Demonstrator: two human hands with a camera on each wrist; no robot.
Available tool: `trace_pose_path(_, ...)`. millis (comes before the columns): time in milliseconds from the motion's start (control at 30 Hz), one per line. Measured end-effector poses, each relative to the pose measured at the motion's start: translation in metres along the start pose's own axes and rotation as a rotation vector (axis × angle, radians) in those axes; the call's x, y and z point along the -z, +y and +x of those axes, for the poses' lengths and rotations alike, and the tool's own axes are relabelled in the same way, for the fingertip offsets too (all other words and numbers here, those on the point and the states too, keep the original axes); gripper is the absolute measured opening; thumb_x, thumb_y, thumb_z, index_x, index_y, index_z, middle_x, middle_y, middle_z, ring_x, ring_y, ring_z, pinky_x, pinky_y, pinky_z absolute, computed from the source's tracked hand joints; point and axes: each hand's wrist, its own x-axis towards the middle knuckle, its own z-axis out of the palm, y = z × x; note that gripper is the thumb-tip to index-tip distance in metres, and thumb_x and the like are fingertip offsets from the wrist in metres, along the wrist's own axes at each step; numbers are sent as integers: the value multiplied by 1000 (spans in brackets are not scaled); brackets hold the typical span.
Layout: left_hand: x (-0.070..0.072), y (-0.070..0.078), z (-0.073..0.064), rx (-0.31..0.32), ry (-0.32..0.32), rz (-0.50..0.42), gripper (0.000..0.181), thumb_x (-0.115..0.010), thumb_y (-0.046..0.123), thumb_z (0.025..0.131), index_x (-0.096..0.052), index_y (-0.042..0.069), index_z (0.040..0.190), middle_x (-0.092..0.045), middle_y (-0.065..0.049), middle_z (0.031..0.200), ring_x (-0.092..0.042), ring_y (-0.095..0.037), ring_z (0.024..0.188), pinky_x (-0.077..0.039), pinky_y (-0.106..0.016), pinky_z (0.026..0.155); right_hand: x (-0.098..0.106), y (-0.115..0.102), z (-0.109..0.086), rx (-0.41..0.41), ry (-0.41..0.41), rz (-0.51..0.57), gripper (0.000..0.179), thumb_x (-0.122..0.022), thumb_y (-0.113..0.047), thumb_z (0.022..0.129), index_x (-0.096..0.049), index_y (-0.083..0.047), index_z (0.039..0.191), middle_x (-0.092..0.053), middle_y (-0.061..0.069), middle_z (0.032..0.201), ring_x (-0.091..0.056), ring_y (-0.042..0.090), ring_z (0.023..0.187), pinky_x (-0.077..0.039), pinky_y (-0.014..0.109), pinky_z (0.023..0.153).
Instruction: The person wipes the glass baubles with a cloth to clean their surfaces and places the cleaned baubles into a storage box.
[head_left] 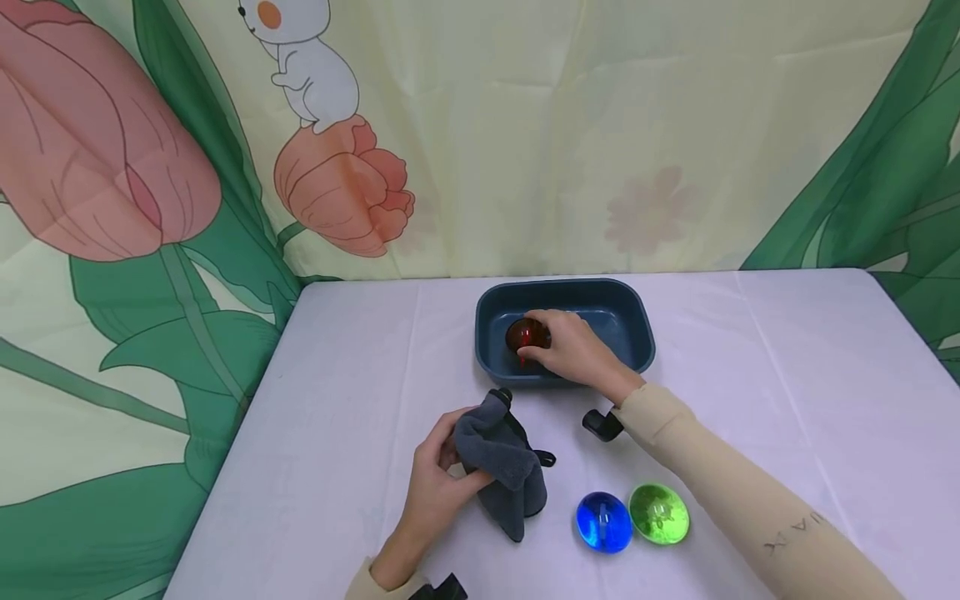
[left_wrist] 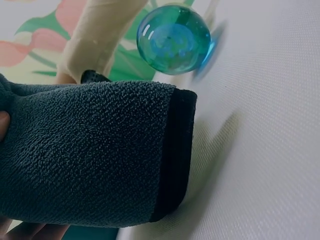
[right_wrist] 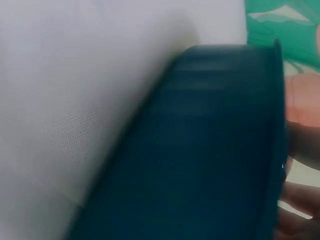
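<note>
My right hand (head_left: 573, 346) pinches a dark red transparent ball (head_left: 522, 335) between thumb and fingers, over the left part of a dark blue tray (head_left: 640, 353). Whether the ball touches the tray floor I cannot tell. In the right wrist view the tray's side wall (right_wrist: 200, 150) hides the ball and part of the fingers. My left hand (head_left: 437, 479) grips a folded dark grey cloth (head_left: 498, 446) with a black edge, in front of the tray. The cloth's fuzzy surface (left_wrist: 90, 155) fills much of the left wrist view.
A blue transparent ball (head_left: 603, 522) and a green one (head_left: 659, 513) lie side by side, right of the cloth. A white cloth covers the table (head_left: 315, 400). Behind it hangs a curtain (head_left: 510, 150) printed with flowers.
</note>
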Motion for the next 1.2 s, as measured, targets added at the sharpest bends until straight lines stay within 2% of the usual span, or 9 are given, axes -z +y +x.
trace_pose_path(300,1,0,-1,-4,8,17,65,-81,-4,76,-57,13,134,-64,-9,125,-69,-18,99,-58,-28,75,-7,13,11,-37,-23,-22,58,-76,-22,89,-54,6,136,-63,23,127,-65,31,102,-57,46,88)
trace_pose_path(400,0,2,-1,18,9,15,65,-82,-3,76,-57,15,133,-64,-7,126,-69,-17,100,-58,-28,76,-9,16,13,-36,-26,-24,58,-75,-22,89,-55,6,135,-63,22,129,-64,31,104,-56,45,89)
trace_pose_path(600,1,2,0,18,4,16,65,-81,-3,76,-57,14,133,-64,-7,126,-68,-18,101,-58,-28,77,-11,14,18,-46,-38,-59,59,-75,-25,89,-54,2,137,-61,20,132,-62,31,109,-55,47,93)
trace_pose_path(700,1,1,-1,12,3,13,64,-81,-3,76,-56,12,133,-64,-9,126,-68,-17,101,-58,-27,76,-12,12,17,-44,-38,-79,61,-73,-29,91,-52,-1,140,-59,19,134,-60,32,114,-50,50,100)
trace_pose_path(833,0,1,-1,6,7,4,64,-81,-4,77,-56,10,134,-64,-11,126,-68,-15,101,-58,-26,76,-6,5,12,-18,-11,-77,61,-72,-31,92,-52,-2,142,-55,19,140,-55,34,125,-44,54,107)
trace_pose_path(933,-1,1,-1,0,16,0,63,-80,-5,77,-56,9,133,-63,-12,126,-67,-15,101,-57,-26,75,2,-1,8,9,1,-67,59,-71,-29,93,-51,-4,142,-52,19,142,-52,35,130,-44,52,108)
trace_pose_path(1200,-5,2,0,-5,20,-5,61,-81,-4,77,-57,7,132,-64,-14,125,-67,-14,102,-57,-25,76,22,-15,-3,45,1,-80,59,-69,-29,94,-49,-5,144,-49,17,143,-50,35,131,-45,50,107)
